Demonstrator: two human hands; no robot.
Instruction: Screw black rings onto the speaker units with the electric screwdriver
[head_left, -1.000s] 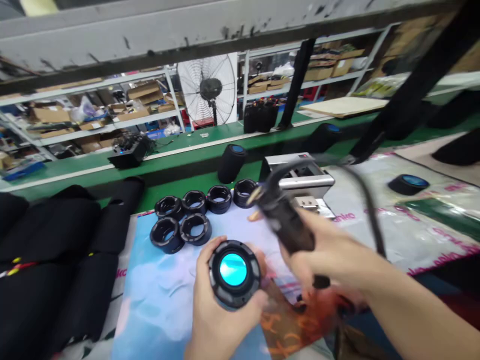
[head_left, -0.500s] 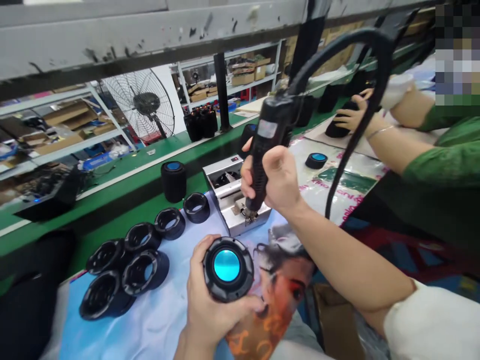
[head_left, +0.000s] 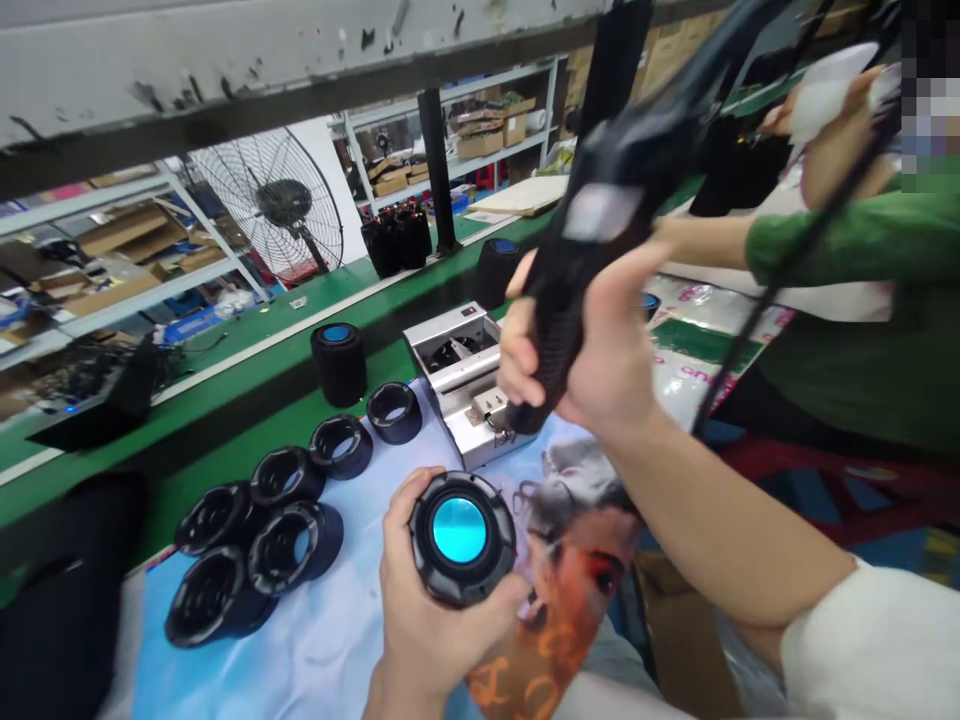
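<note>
My left hand (head_left: 435,610) is closed around a round black speaker (head_left: 460,531), whose shiny blue centre faces up toward me. In my right hand (head_left: 607,340) is a black electric screwdriver (head_left: 577,270), gripped by its body and tilted, with a thick cable rising from its top. The screwdriver's lower end is beside the front of a silver screw feeder (head_left: 465,390); its tip is blurred and I cannot make it out. Left of the speaker, several black ring-shaped housings (head_left: 295,545) lie on the printed cloth (head_left: 315,640).
A black cylindrical speaker (head_left: 338,365) stands behind the rings on the green bench (head_left: 202,440). At the right, a co-worker's green sleeve (head_left: 817,250) reaches over the neighbouring place. A grey beam (head_left: 262,60) crosses overhead, and a fan (head_left: 285,205) stands behind.
My right hand has moved right with the screwdriver, away from the feeder's pick-up spot. The speaker in my left hand has barely shifted. The co-worker's arms have moved.
</note>
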